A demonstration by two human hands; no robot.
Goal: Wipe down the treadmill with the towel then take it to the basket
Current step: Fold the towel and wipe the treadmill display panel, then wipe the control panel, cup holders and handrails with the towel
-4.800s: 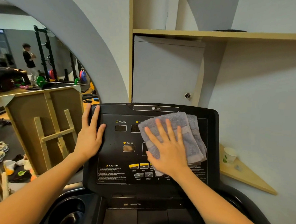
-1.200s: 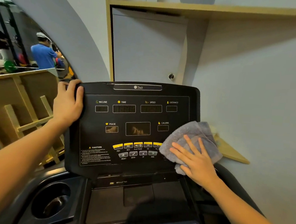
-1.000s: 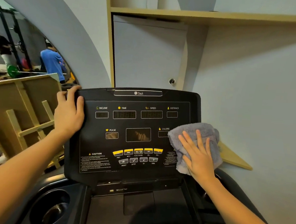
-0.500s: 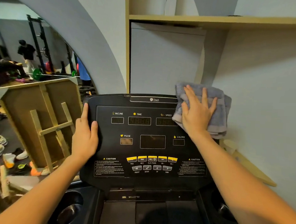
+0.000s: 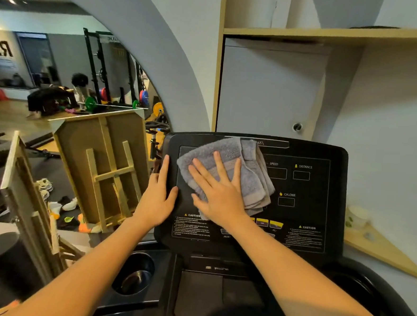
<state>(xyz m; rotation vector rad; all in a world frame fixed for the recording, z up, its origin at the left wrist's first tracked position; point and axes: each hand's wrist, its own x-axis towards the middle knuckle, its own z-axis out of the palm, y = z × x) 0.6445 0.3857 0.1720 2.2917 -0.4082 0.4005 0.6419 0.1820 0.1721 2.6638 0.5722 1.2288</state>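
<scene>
A grey folded towel lies flat against the upper left of the treadmill's black console. My right hand presses on the towel with spread, straight fingers. My left hand rests flat on the console's left edge, fingers pointing up and the thumb on the panel's face. The towel and hand hide the left displays; the SPEED, DISTANCE and CALORIE labels show to the right. No basket is in view.
A cup holder sits below the console on the left. A wooden frame leans by a large arched mirror on the left. A paper cup stands on a wooden corner shelf to the right. A cabinet door is behind.
My right hand has slid the towel from the console's upper right corner across to its upper left. My left hand stays on the left edge.
</scene>
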